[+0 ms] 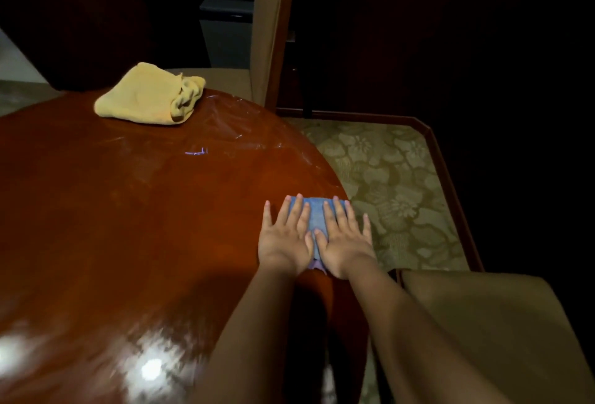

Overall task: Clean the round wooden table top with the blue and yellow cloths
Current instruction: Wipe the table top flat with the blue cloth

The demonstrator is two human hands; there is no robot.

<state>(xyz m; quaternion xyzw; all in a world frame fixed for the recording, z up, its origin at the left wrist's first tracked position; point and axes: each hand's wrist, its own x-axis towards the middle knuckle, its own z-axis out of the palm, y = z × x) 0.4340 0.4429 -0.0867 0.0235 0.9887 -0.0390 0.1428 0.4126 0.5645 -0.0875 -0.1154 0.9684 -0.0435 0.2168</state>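
The round wooden table top is glossy red-brown and fills the left and middle of the view. A folded blue cloth lies near its right edge. My left hand and my right hand press flat on the cloth side by side, fingers straight and spread. Most of the cloth is hidden under my palms. A crumpled yellow cloth rests apart at the table's far edge, untouched.
A beige upholstered chair stands beyond the table's far side. Another beige seat sits close at the right, beside my right forearm. Patterned green carpet lies right of the table, bordered by a wooden baseboard.
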